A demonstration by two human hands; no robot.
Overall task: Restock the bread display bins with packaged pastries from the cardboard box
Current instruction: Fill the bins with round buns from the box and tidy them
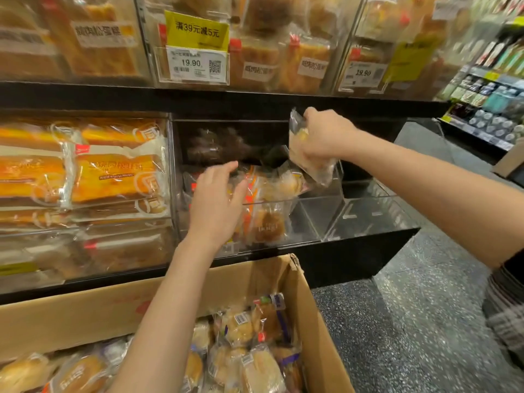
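Observation:
An open cardboard box (85,316) at the bottom holds several clear-wrapped pastries (255,336). Above it is a clear acrylic display bin (309,219) with a few wrapped pastries (266,199) piled at its left side. My left hand (218,202) reaches over that pile, fingers spread, palm down on the wrappers, holding nothing. My right hand (323,137) is higher and to the right, closed on a clear pastry packet (309,154) that hangs above the bin's right half.
A large bin of orange bread packs (85,177) fills the left. An upper shelf carries boxed cakes and price tags (195,63). An adjoining acrylic bin (368,217) sits to the right. Speckled floor (411,321) and a far shelf (487,109) lie right.

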